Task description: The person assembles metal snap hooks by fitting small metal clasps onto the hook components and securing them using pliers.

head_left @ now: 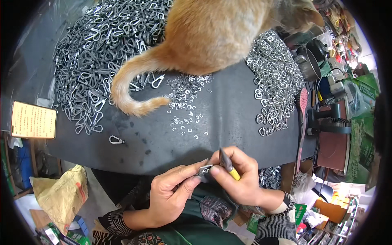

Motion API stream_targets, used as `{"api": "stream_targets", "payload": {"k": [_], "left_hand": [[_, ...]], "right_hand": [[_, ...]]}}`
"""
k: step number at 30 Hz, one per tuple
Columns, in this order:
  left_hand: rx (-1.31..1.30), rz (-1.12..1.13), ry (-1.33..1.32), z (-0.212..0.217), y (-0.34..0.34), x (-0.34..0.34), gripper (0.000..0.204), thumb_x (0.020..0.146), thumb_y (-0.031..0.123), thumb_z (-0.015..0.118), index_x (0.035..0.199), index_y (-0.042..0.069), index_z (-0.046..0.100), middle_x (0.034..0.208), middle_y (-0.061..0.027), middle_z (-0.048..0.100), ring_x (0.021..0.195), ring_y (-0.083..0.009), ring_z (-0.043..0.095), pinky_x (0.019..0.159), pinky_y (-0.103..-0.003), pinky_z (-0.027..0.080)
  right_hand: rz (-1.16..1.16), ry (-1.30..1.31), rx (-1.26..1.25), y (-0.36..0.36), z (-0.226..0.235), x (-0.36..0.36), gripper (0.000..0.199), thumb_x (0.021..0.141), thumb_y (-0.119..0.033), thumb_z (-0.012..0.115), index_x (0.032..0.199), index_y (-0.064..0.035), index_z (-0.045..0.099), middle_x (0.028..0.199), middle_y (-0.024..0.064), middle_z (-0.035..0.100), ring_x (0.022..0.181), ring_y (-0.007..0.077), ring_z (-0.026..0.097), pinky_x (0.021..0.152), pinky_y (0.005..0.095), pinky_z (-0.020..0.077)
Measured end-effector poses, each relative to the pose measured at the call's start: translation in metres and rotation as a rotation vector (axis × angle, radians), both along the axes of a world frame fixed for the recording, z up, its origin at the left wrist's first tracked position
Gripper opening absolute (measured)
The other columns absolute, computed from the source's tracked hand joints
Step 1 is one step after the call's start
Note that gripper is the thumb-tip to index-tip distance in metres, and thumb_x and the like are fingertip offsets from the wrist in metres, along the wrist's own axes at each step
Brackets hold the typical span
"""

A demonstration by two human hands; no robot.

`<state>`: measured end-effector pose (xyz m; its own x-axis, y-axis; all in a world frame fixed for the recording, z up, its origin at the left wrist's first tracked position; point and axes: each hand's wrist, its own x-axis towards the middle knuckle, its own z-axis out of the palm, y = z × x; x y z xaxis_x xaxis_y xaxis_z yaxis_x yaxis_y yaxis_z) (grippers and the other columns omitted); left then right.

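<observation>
Over my lap, at the table's near edge, my left hand (173, 192) pinches a small metal clasp (205, 169) between thumb and fingers. Most of the clasp is hidden by the fingertips. My right hand (239, 179) is closed around pliers (225, 160) with dark jaws and a yellow handle; the jaws point up and away from the clasp. The thumb of that hand reaches to the clasp's right side. Beyond my hands lie loose small C-shaped metal rings (183, 122). A single metal snap hook (116, 140) rests apart on the left.
An orange cat (212, 36) sits on the dark table (228, 110), tail curled left. Heaps of snap hooks (85, 61) and metal rings (275, 69) flank it. A lit phone (34, 120) stands left; a pink brush (303, 100) and small fan (332, 122) are right.
</observation>
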<state>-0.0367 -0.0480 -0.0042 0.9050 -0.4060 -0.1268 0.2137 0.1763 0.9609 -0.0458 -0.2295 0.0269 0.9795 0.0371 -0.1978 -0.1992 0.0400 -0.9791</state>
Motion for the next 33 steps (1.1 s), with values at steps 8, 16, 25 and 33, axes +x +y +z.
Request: {"api": "stream_targets", "payload": {"k": [8, 16, 25, 33], "left_hand": [[-0.058, -0.018, 0.063, -0.009, 0.013, -0.003, 0.032, 0.096, -0.003, 0.058, 0.127, 0.001, 0.065, 0.086, -0.0022, 0.066, 0.064, -0.0036, 0.053, 0.057, -0.019, 0.043], [-0.117, -0.140, 0.381, -0.002, 0.038, -0.005, 0.019, 0.095, 0.003, 0.063, 0.112, -0.002, 0.068, 0.099, -0.0075, 0.073, 0.086, -0.0068, 0.067, 0.072, -0.020, 0.051], [-0.024, -0.277, 0.080, -0.006, 0.043, 0.002, 0.020, 0.089, 0.000, 0.068, 0.108, 0.000, 0.071, 0.101, -0.0095, 0.069, 0.090, -0.0136, 0.063, 0.080, -0.027, 0.050], [0.013, -0.256, 0.068, -0.002, 0.047, 0.015, 0.020, 0.087, 0.000, 0.071, 0.106, 0.001, 0.074, 0.096, -0.0081, 0.070, 0.088, -0.0147, 0.064, 0.080, -0.027, 0.050]], "right_hand": [[0.134, -0.272, -0.346, 0.001, -0.011, 0.000, 0.020, 0.079, 0.001, 0.074, 0.097, -0.0015, 0.067, 0.081, 0.0073, 0.065, 0.068, 0.0172, 0.061, 0.060, 0.0293, 0.0470], [0.281, -0.676, -1.560, -0.031, 0.015, 0.069, 0.035, 0.073, -0.030, 0.079, 0.097, -0.0093, 0.064, 0.088, 0.0058, 0.053, 0.086, 0.0240, 0.053, 0.077, 0.0399, 0.0419], [0.381, -0.850, -1.711, -0.034, 0.004, 0.092, 0.036, 0.072, -0.029, 0.077, 0.099, -0.0101, 0.062, 0.090, 0.0055, 0.049, 0.090, 0.0234, 0.052, 0.078, 0.0393, 0.0402], [0.458, -0.859, -1.749, -0.032, 0.009, 0.098, 0.035, 0.073, -0.028, 0.074, 0.099, -0.0105, 0.062, 0.089, 0.0049, 0.049, 0.090, 0.0227, 0.052, 0.078, 0.0382, 0.0403]]}}
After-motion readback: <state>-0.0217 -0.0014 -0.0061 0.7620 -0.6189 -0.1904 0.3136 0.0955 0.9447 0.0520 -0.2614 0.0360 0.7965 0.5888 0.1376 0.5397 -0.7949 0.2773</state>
